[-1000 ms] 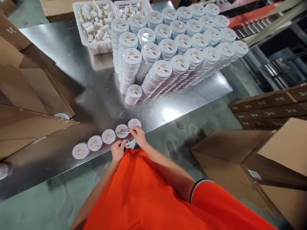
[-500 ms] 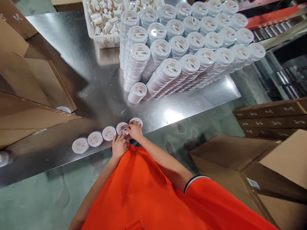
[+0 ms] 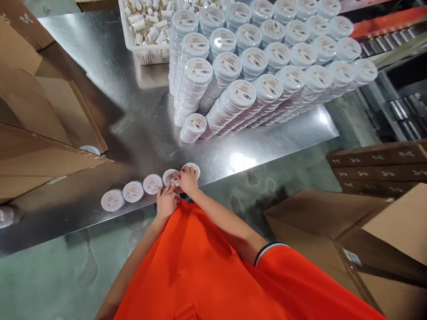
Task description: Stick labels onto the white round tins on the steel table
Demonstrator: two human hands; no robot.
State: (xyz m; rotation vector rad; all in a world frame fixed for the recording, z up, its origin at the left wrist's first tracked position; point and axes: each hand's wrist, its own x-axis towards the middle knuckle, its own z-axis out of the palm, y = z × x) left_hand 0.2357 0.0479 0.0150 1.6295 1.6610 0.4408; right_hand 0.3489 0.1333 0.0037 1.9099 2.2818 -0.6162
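Fingers [image 3: 182,178] of right hand [image 3: 188,181] and left hand [image 3: 167,205] curl half-closed at a round container [image 3: 169,175], grip unclear; light, even pressure should suit its label [image 3: 173,180].

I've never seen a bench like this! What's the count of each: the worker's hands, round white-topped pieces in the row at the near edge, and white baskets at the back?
Hands: 2 (left hand, right hand)
Round white-topped pieces in the row: 5
White baskets, one partly hidden: 2
Total: 9
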